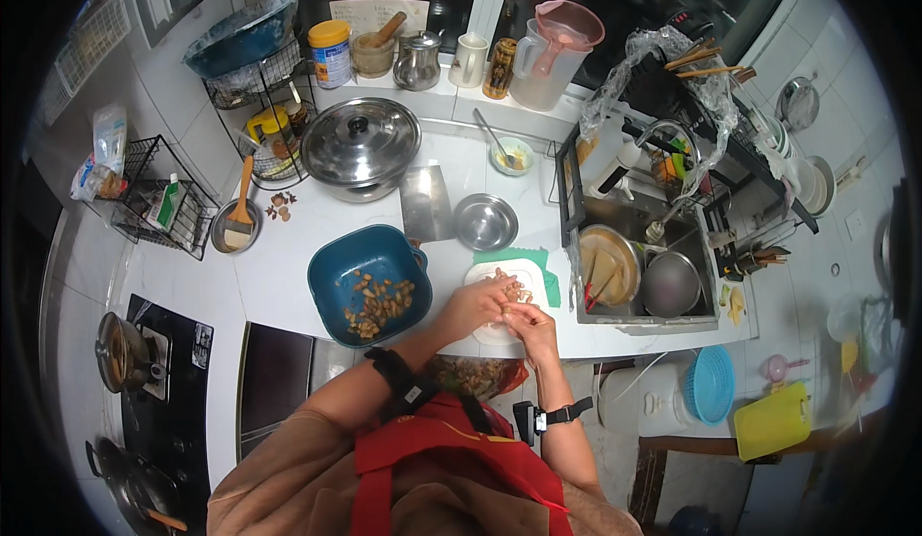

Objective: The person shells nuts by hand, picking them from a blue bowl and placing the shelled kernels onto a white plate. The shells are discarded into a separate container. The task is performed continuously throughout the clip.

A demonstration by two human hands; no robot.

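Over a white plate (529,277) near the counter's front edge, my left hand (477,308) and my right hand (535,328) meet at the fingertips. Between them they pinch a small pale-brown piece (507,309), probably a peanut in its shell, partly hidden by the fingers. Shelled reddish peanuts (516,291) lie on the plate, with a green cloth (552,287) showing beside it. To the left stands a blue plastic basin (331,269) holding many unshelled peanuts (374,305). Below the counter edge, a bag-lined bin (472,374) contains what looks like shells.
Behind the plate are a steel bowl (486,222), a cleaver blade (425,203), a lidded pot (360,147) and a small bowl with a spoon (513,157). The sink (648,318) with pots sits at right. A gas stove (173,421) occupies the left.
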